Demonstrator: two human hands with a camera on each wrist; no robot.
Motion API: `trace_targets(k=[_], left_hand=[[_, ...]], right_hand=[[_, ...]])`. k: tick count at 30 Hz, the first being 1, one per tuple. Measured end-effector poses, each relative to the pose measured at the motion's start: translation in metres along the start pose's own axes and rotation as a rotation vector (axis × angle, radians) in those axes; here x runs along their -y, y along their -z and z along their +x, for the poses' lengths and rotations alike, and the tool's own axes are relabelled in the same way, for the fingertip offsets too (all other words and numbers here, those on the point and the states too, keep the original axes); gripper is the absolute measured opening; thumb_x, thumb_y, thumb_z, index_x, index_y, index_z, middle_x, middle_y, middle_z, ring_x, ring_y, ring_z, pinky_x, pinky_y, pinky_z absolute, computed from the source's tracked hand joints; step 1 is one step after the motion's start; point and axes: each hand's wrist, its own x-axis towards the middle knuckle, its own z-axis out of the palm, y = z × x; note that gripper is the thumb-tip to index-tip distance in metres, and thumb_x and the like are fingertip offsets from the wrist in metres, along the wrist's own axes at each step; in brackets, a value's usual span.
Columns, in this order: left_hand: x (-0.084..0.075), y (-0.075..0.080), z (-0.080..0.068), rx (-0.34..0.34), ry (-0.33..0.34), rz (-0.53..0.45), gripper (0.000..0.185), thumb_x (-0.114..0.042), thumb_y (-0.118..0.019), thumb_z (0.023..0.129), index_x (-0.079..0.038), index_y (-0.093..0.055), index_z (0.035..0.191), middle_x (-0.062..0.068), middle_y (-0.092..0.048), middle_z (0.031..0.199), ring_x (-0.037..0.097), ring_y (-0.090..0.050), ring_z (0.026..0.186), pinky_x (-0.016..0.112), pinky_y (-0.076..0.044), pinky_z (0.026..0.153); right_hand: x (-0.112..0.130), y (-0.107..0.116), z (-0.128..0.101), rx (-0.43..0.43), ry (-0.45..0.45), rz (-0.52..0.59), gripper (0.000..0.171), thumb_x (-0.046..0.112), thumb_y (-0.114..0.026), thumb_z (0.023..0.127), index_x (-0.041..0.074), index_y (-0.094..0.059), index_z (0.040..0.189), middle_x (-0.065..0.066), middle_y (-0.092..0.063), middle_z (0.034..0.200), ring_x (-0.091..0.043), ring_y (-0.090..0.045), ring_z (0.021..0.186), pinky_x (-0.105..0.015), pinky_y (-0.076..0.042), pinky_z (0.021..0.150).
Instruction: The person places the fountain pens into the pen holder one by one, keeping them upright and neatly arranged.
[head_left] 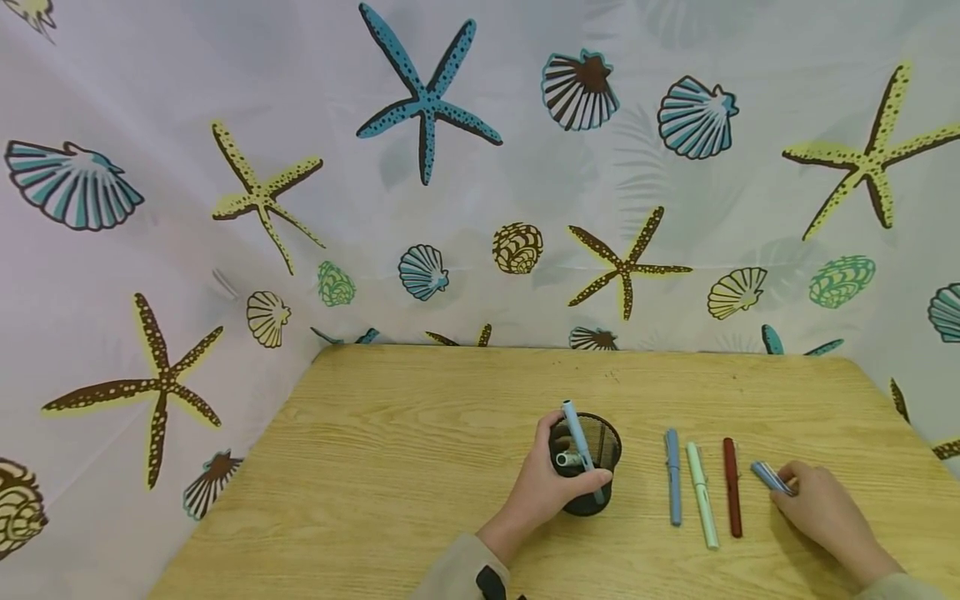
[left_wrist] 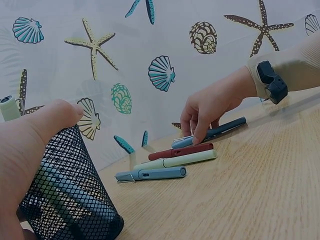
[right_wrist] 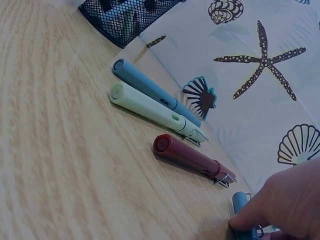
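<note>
Head view: pens (head_left: 702, 493), no legible labels.

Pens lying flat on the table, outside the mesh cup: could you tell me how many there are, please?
4: blue pen, pale green pen, dark red pen side by side; the fourth pen under the right hand, possibly hiding more.

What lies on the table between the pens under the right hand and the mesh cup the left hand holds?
Three pens lie side by side in that gap: a red pen nearest the right hand, then a pale green pen, then a blue pen nearest the mesh cup. Left hand grips the cup.
</note>
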Motion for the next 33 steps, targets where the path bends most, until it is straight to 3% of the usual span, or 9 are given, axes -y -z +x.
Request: trace_targets(k=[11, 33], left_hand=[[0.001, -0.001, 0.002, -0.007, -0.015, 0.010, 0.084, -0.035, -0.078, 0.075, -0.035, -0.024, 0.140, -0.004, -0.042, 0.131, 0.019, -0.042, 0.120, 0.043, -0.041, 0.091], [0.001, 0.000, 0.001, 0.003, -0.018, -0.012, 0.084, -0.033, -0.078, 0.075, -0.036, -0.024, 0.140, -0.004, -0.040, 0.132, 0.021, -0.042, 0.121, 0.041, -0.042, 0.090]], right_hand=[[0.000, 0.001, 0.000, -0.006, -0.019, 0.024, 0.028, 0.009, -0.062, 0.085, -0.014, -0.055, 0.101, -0.019, -0.063, 0.082, -0.021, -0.057, 0.068, -0.038, -0.046, 0.058], [0.010, -0.001, -0.006, -0.134, 0.038, 0.048, 0.027, 0.009, -0.063, 0.085, -0.011, -0.058, 0.103, -0.017, -0.059, 0.083, -0.026, -0.056, 0.072, -0.041, -0.046, 0.058]])
